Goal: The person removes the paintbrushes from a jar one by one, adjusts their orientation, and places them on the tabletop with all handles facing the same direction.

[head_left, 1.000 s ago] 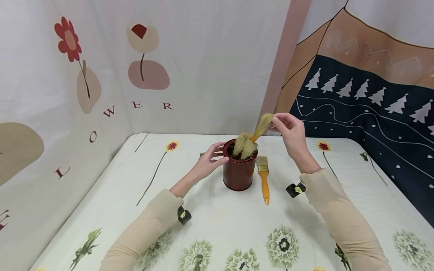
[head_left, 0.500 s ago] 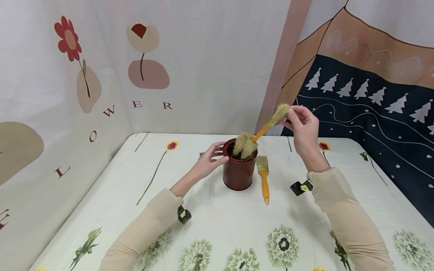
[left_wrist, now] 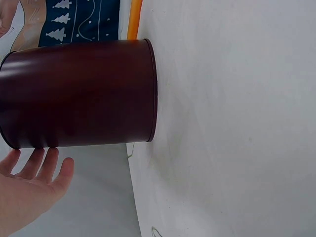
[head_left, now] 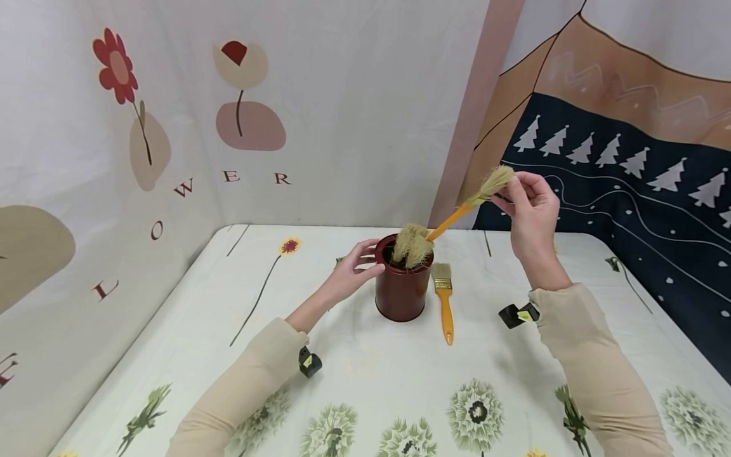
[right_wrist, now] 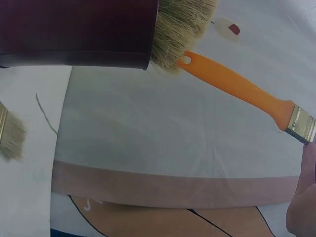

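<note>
My right hand (head_left: 533,212) pinches a paintbrush (head_left: 451,219) at its bristle end, with the orange handle slanting down to the left. Its holed handle tip (right_wrist: 185,59) is beside the pale bristles (head_left: 412,246) that stick out of a dark red can (head_left: 401,295). The can stands upright on the table. Fingertips of my left hand (head_left: 349,273) touch the can's left side near the rim, the hand relaxed and the thumb apart from the fingers. In the left wrist view those fingers (left_wrist: 47,168) lie fairly straight against the can (left_wrist: 79,94).
A second paintbrush (head_left: 444,304) with an orange handle lies on the table right of the can, bristles pointing away. Flower prints cover the white tablecloth (head_left: 365,374). A printed cloth wall (head_left: 354,114) hangs close behind, and a dark tree-print cloth (head_left: 628,184) is at the right.
My right hand has moved right and slightly upward, drawing the paintbrush out so that more of its orange handle shows. The left hand and the can stay in place.
</note>
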A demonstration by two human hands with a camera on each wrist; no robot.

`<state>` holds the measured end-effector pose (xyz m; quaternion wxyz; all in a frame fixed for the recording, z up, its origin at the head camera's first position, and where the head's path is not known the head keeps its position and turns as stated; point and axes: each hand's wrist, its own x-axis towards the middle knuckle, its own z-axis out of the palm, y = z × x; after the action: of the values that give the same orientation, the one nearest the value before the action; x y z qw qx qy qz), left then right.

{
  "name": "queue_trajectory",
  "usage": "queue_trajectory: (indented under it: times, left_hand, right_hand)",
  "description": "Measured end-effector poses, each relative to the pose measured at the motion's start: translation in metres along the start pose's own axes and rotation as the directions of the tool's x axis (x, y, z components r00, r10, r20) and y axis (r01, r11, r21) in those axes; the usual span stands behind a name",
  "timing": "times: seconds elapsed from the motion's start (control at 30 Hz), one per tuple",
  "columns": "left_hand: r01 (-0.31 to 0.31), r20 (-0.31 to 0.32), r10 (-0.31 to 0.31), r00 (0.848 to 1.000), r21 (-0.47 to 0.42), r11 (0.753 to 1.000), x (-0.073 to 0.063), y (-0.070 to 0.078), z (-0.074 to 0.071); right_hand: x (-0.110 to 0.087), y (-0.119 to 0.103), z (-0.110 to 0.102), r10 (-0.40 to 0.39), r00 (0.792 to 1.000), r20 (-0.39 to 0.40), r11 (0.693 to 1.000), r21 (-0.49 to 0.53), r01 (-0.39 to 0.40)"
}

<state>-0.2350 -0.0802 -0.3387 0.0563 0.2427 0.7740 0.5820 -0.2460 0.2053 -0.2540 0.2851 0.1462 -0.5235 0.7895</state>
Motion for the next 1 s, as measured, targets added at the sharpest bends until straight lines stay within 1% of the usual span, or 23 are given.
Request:
queue_trajectory:
  times: [0.2,0.33,0.47,0.5,0.6,0.7,0.83,1.0]
  left_hand:
    - [0.002,0.001,-0.002,1.000,0.002,1.000,0.000,0.000,0.000]
    - [0.000,0.001,0.000,1.000,0.003,1.000,0.000,0.000,0.000]
    - [-0.010,-0.002,0.010,1.000,0.002,1.000,0.001,-0.002,0.000]
    - [-0.010,-0.003,0.010,1.000,-0.004,1.000,0.002,-0.005,0.000]
    - [-0.009,-0.010,0.009,1.000,-0.010,1.000,0.006,-0.016,-0.001]
    - [-0.006,-0.019,0.006,1.000,-0.012,1.000,0.010,-0.027,-0.002]
    - [-0.012,-0.032,0.012,0.999,0.002,1.000,0.011,-0.031,-0.001]
    - [-0.016,-0.036,0.016,0.999,0.002,1.000,0.010,-0.031,-0.001]
  right_hand:
    - [0.000,-0.006,-0.007,0.005,0.999,-0.036,1.000,0.016,-0.004]
    - [0.000,-0.010,-0.012,-0.009,0.999,-0.051,0.999,0.044,0.011]
    - [0.000,-0.012,-0.018,-0.019,0.998,-0.058,0.999,0.048,0.022]
    - [-0.001,-0.012,-0.020,-0.018,0.998,-0.060,0.999,0.044,0.020]
    - [-0.001,-0.012,-0.024,-0.013,0.998,-0.066,1.000,0.000,0.013]
    - [-0.002,-0.010,-0.029,0.008,0.998,-0.067,0.997,-0.071,-0.013]
    - [-0.004,-0.007,-0.036,0.060,0.997,-0.047,0.985,-0.160,-0.066]
    - [-0.007,0.000,-0.044,0.118,0.993,-0.019,0.955,-0.270,-0.119]
